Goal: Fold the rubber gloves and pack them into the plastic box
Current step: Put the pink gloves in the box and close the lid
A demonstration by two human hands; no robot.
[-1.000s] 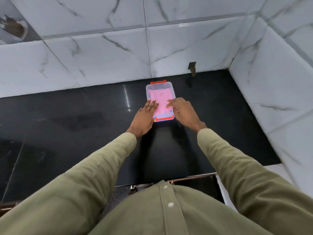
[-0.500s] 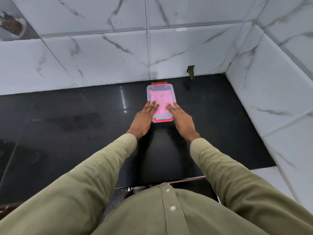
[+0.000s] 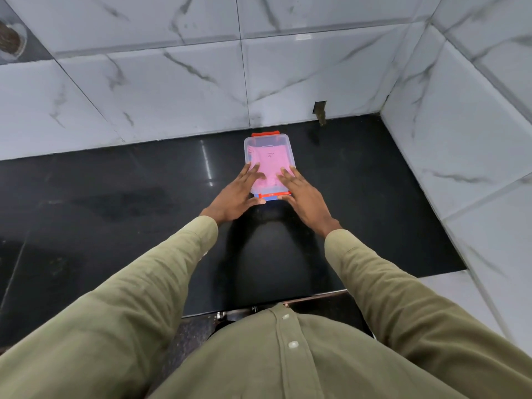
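A clear plastic box [image 3: 283, 141] with orange clips at its far and near ends stands on the black counter [image 3: 115, 203] close to the back wall. Its transparent lid is on, and folded pink rubber gloves [image 3: 270, 164] show through it. My left hand [image 3: 233, 197] lies flat with its fingers spread on the lid's near left part, thumb by the near orange clip [image 3: 273, 194]. On the near right part rests my right hand [image 3: 302, 194], flat too, fingers on the lid and thumb at the clip.
White marble-tile walls [image 3: 172, 82] close the counter at the back and on the right [image 3: 460, 139]. A small dark notch [image 3: 320, 110] sits in the back wall near the corner. The counter's front edge [image 3: 259, 308] runs just ahead of my olive shirt.
Both hands have slid a little farther onto the lid, and my right hand has turned from angled to straight. My thumbs have come down to the near orange clip.
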